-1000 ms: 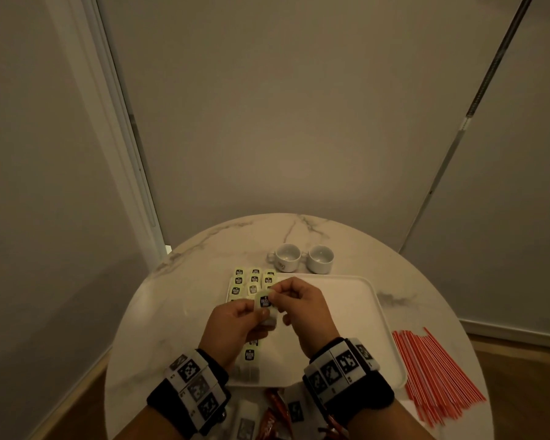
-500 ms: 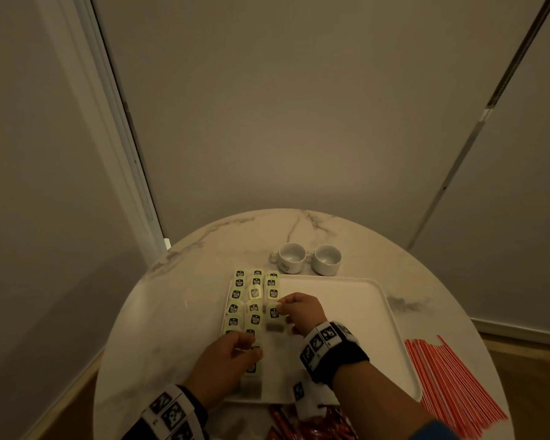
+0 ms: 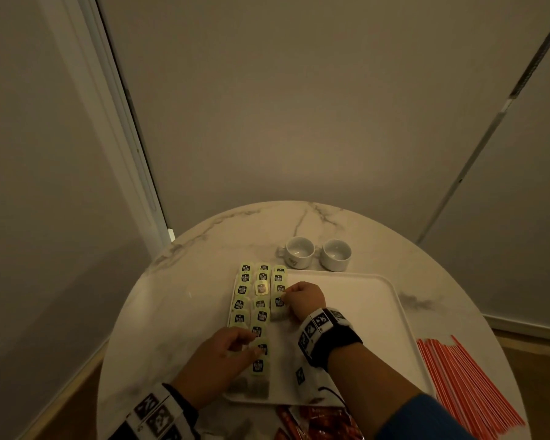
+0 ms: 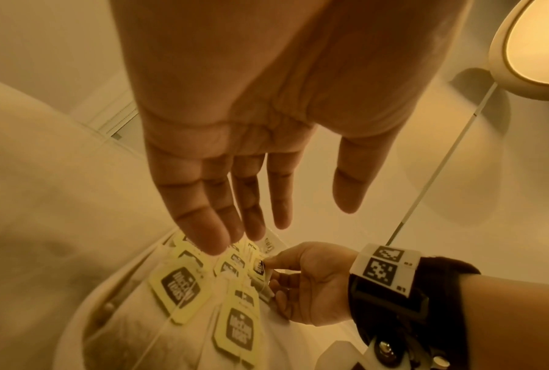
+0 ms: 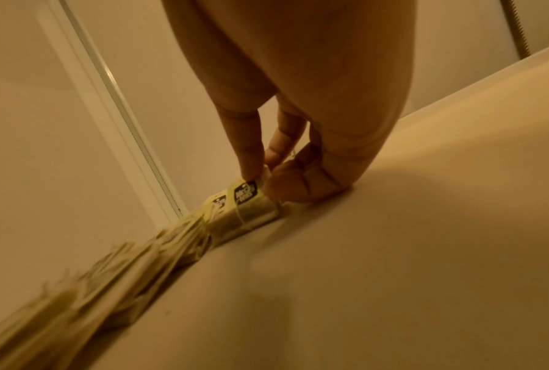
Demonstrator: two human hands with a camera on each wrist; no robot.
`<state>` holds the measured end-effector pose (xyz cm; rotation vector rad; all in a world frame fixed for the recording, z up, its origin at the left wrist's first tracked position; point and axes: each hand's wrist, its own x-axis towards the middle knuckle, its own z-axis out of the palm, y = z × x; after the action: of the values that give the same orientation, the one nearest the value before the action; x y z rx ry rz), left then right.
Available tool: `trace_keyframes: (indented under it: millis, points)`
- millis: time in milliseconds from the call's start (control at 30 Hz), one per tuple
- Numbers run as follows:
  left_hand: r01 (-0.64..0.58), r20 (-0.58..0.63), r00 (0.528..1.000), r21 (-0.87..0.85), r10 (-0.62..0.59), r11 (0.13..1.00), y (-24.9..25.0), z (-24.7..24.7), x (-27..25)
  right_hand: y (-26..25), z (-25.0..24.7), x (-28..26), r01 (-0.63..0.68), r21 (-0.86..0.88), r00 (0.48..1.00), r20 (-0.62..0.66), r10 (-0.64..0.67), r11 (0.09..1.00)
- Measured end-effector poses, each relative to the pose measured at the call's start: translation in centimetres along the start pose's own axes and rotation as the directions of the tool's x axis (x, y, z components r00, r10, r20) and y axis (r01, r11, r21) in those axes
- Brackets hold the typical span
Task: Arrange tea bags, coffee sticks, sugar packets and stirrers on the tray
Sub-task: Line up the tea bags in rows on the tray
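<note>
A white tray (image 3: 356,312) lies on the round marble table (image 3: 185,300). Tea bags (image 3: 261,289) with pale yellow tags fill three columns along its left side. My right hand (image 3: 285,298) pinches the tag of one tea bag (image 3: 279,302) in the right column; the bag lies on the tray. The right wrist view shows that hand (image 5: 263,180) with thumb and forefinger on the tag (image 5: 246,194). My left hand (image 3: 238,346) hovers over the near tea bags with relaxed fingers. In the left wrist view the left hand (image 4: 311,212) holds nothing.
Two white cups (image 3: 318,254) stand behind the tray. A fan of red stirrers (image 3: 464,385) lies at the table's right edge. Red coffee sticks (image 3: 318,422) sit at the near edge, and a white packet (image 3: 300,374) lies under my right forearm.
A second ago both hands held one tea bag above the tray. The right hand has lowered it into the right column; the left hand has let go and drawn back toward me.
</note>
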<state>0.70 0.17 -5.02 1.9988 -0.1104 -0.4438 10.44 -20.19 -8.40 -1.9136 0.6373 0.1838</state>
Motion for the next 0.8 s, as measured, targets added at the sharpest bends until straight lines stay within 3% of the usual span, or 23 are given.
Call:
trace_keyframes:
  millis: [233, 400, 467, 600, 733, 800]
  points:
    - [-0.051, -0.014, 0.999, 0.103, 0.052, 0.993, 0.0, -0.5, -0.4, 0.1, -0.4, 0.4, 0.002, -0.03, 0.998, -0.065, -0.004, 1.0]
    - [-0.087, 0.038, 0.996, 0.308, 0.08, 0.947, 0.7, -1.0, -1.8, 0.4, -2.3, -2.0, -0.036, 0.114, 0.999, 0.031, 0.033, 0.993]
    - [-0.074, 0.084, 0.996, 0.449, 0.041, 0.891, 0.7, -0.7, -2.6, 0.7, -3.1, -4.1, -0.02, 0.164, 0.998, 0.066, 0.009, 0.986]
    - [-0.031, 0.119, 0.989, 0.735, -0.084, 0.678, 0.5, 0.9, -4.4, 1.7, -3.8, -9.1, 0.024, 0.243, 0.988, 0.142, -0.06, 0.97]
    - [0.037, 0.067, 0.984, 0.833, -0.166, 0.553, -0.4, 2.4, -5.1, 2.8, -3.9, -12.6, 0.068, 0.177, 0.977, 0.187, -0.101, 0.982]
    - [0.002, 0.089, 0.985, 0.852, -0.147, 0.523, -1.2, 2.7, -5.0, 3.4, -3.8, -13.8, 0.111, 0.115, 0.969, 0.207, -0.133, 0.987]
